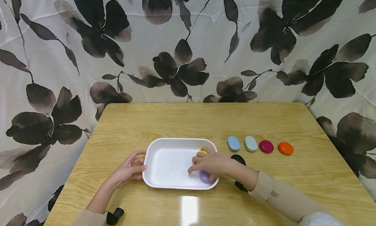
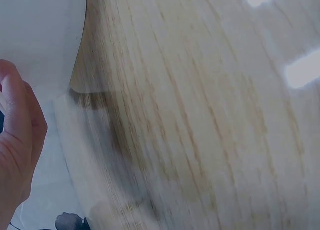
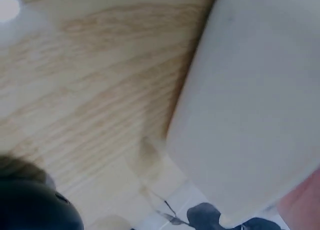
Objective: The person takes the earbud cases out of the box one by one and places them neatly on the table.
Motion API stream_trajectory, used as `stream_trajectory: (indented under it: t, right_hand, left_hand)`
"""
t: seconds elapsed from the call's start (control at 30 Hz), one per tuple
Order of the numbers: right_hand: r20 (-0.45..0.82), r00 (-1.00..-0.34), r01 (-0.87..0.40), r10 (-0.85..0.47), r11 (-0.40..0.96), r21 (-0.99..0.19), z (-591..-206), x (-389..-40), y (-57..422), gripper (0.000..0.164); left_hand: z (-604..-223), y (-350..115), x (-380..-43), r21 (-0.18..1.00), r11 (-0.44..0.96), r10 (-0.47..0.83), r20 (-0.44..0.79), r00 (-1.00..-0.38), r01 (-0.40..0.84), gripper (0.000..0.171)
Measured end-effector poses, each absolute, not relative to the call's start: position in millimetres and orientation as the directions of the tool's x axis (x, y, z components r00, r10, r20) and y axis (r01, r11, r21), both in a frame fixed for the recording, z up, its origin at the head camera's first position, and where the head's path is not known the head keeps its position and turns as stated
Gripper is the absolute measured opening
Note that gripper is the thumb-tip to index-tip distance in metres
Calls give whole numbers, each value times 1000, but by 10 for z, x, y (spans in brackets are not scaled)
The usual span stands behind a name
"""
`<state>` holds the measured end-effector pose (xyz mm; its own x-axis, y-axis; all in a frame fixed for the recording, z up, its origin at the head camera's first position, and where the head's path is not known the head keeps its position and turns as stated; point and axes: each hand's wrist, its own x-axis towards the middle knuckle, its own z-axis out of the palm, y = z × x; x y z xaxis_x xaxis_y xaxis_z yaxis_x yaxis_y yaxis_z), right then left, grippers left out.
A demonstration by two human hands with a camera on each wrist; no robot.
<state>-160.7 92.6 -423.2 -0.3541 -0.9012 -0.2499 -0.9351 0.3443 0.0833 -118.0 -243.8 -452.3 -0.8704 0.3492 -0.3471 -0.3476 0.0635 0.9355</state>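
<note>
A white rectangular tray (image 1: 170, 164) rests on the table. My left hand (image 1: 130, 169) is at its left end, with thumb and fingertips against the outer wall; part of that hand (image 2: 20, 125) shows in the left wrist view. My right hand (image 1: 210, 162) reaches over the tray's right end with its fingers spread. Below it lies a smooth purple piece (image 1: 204, 176), between the index finger and the thumb but apart from the index fingertip. A yellow piece (image 1: 202, 152) is mostly hidden behind the right fingers. In the right wrist view, the tray wall (image 3: 250, 105) covers most of the hand.
Right of the tray, a row of smooth pieces lies on the wooden table (image 1: 176, 121): blue (image 1: 233, 143), pale mint (image 1: 250, 143), magenta (image 1: 266, 146) and orange (image 1: 286, 148). A floral curtain (image 1: 188, 40) hangs behind. Black wrist devices (image 1: 115, 216) sit on both forearms.
</note>
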Motion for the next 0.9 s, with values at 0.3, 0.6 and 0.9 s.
stream_trajectory:
  t: [0.3, 0.6, 0.9]
  right_hand:
    - [-255, -338, -940, -906, 315, 129, -4260, -1615, 887, 58]
    - [-106, -290, -954, -951, 278, 116, -4361, -1657, 918, 31]
    - [247, -259, -953, -934, 289, 95, -4469, -1741, 950, 27]
  left_hand:
    - [-4555, -2444, -1192, 938, 52, 361, -338, -869, -343, 64]
    - [-4558, -2436, -1181, 939, 39, 362, -332, -871, -342, 64]
    - [-4553, -2416, -1169, 937, 37, 355, -336, -872, -346, 64]
